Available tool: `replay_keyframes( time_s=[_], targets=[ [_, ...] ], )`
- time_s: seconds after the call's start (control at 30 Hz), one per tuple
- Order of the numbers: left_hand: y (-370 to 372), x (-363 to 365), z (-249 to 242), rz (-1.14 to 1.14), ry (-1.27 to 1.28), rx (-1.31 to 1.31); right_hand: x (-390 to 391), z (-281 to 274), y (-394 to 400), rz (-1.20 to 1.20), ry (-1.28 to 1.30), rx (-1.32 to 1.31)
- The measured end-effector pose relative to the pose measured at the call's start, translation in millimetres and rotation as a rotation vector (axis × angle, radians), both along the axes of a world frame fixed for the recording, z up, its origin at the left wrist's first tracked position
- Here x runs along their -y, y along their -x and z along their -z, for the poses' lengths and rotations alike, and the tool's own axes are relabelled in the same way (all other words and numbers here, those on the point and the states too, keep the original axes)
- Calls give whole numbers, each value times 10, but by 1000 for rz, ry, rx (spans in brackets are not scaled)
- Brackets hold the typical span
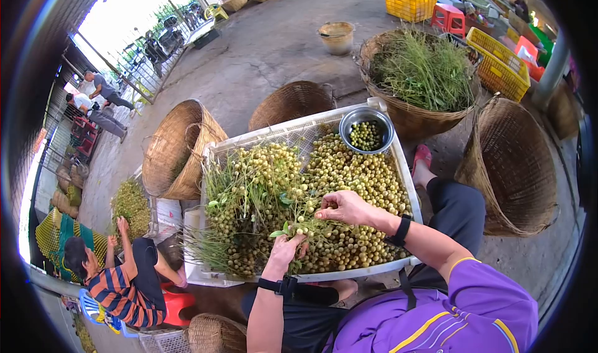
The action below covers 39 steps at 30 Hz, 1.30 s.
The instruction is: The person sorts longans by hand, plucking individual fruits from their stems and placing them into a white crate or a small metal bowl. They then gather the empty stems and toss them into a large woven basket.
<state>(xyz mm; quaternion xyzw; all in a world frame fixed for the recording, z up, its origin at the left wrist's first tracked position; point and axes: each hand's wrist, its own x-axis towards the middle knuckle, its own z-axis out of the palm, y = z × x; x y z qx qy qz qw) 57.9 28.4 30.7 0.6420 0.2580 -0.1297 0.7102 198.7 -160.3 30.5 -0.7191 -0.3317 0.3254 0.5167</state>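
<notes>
My left hand [286,253] is closed around a fruit sprig [284,229] with green leaves and thin stems. Just above and to its right, my right hand [342,208] has thumb and fingers pinched together at the sprig's fruits; what lies between the fingertips is hidden. Both hands are over a white mesh-bottomed tray [268,132]. Stemmed bunches of small round yellow-green fruits [249,185] cover its left side, and loose fruits [364,188] fill the right. At the tray's far right corner sits a metal bowl [344,127] holding greener fruits [365,135].
Wicker baskets stand around the tray: one [171,142] left, one [289,104] behind, one [514,160] right. Another basket [423,121] is heaped with stripped stems [427,69]. A co-worker [121,278] sits at left with hands raised at fruit bunches. A bucket [337,38] stands beyond.
</notes>
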Motion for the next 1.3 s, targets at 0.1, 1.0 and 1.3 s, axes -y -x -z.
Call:
replay_keyframes(
  time_s=[0.1,1.0,1.3],
  targets=[
    [31,-37,3,34,-109,-2,13,13,-8,166,219,419],
    [215,-149,118,-188,208,19,66,126,-25,-124,51,547],
    [180,-48,62,-237,79,79,44,364,-77,185,-275,-489]
  ],
)
